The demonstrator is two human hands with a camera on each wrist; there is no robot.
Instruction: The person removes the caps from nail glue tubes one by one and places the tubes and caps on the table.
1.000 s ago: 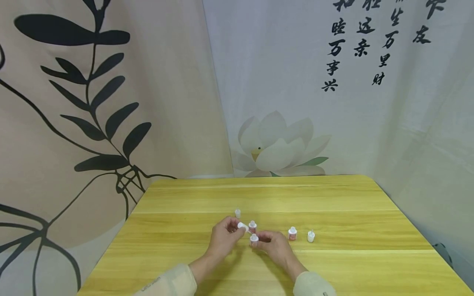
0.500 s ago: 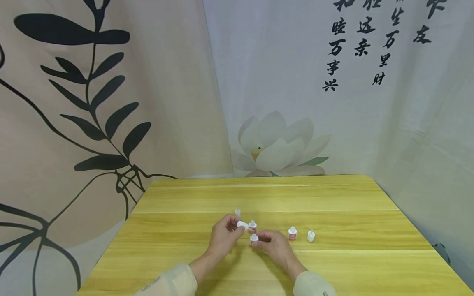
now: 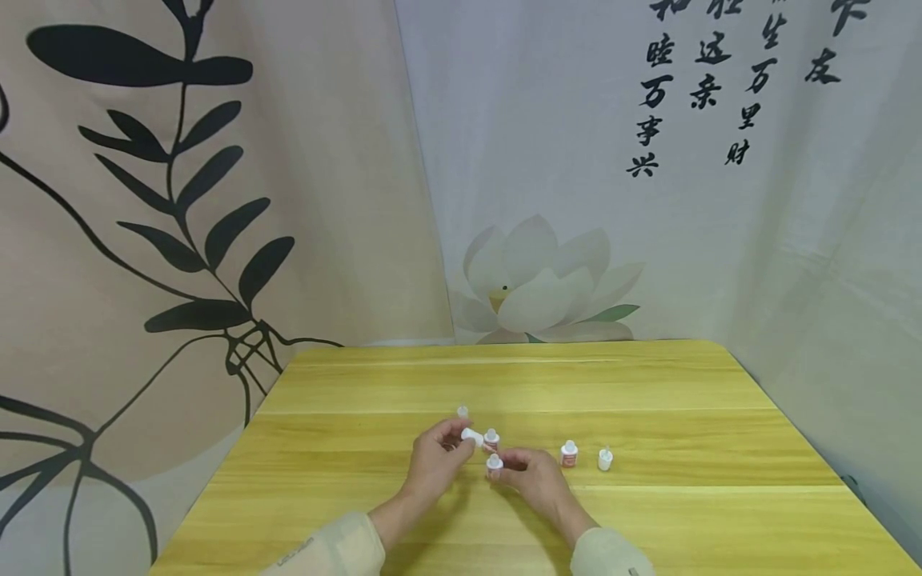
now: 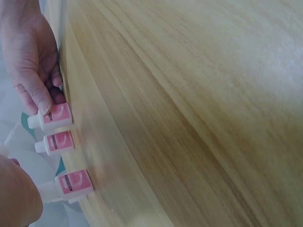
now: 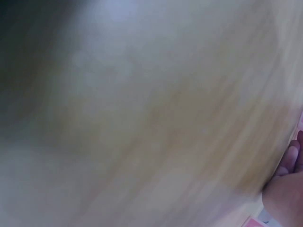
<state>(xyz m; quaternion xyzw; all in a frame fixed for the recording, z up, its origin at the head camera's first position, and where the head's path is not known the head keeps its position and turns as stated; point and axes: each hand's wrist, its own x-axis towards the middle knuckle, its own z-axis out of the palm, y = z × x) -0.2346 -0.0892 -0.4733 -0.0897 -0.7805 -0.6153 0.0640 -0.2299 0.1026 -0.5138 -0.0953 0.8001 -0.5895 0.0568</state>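
In the head view my left hand (image 3: 441,460) pinches a white cap (image 3: 471,437), tilted above the table. A faint thin stem seems to run from the cap toward the bottles. My right hand (image 3: 536,484) grips a small white bottle (image 3: 494,466) with a pointed white top, its lower part hidden by fingers. Just behind it stands a second small bottle (image 3: 491,440) with a pink-red label. The left wrist view shows pink-labelled bottles (image 4: 75,183) sideways, one held by fingers (image 4: 34,90). The right wrist view is blurred.
Right of my right hand stands another small labelled bottle (image 3: 569,454). Beside it is a white cap (image 3: 605,459), and a further white cap (image 3: 463,412) stands behind my left hand. All are on a wooden table (image 3: 720,528), backed by a printed curtain (image 3: 346,200).
My left hand and the cap have risen very slightly, the cap moving a little away from the held bottle. My right hand and the bottle in it have stayed put.
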